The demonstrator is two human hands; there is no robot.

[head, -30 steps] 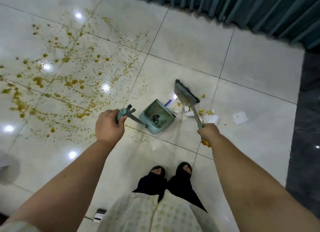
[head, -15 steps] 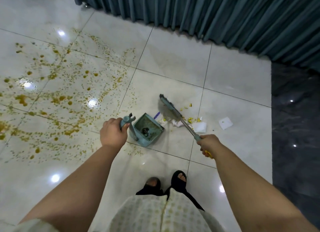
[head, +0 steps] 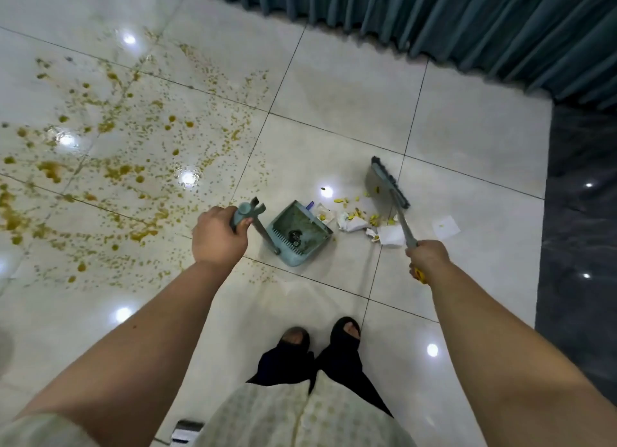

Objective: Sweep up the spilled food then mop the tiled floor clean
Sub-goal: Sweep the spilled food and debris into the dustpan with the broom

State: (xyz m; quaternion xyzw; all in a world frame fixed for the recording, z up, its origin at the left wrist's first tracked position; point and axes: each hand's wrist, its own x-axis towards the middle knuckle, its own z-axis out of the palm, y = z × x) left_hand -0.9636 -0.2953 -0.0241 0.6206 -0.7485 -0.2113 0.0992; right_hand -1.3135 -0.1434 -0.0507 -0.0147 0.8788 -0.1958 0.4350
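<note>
Looking down, head view: two hands, both closed round tools. Grips with the left hand point(head: 218, 238) the top of the long handle of one teal dustpan point(head: 300, 236), set on the tiled floor point(head: 334, 79), mouth facing the litter, dark debris inside. Wraps the right hand point(head: 427, 256) round the grey shaft of one broom point(head: 389, 186), head tilted just beyond the pile; cannot tell whether bristles touch the floor. Between pan and broom, one small heap of yellow food bits point(head: 354, 213) among several crumpled white paper scraps point(head: 392, 236); one flat paper square point(head: 445, 227) apart, rightward. Leftward, one broad splatter of spilled food point(head: 110, 173): brownish-yellow blobs and fine specks over several glossy tiles. Two black sandals point(head: 320, 343) below; one teal curtain point(head: 467, 19) above.
</note>
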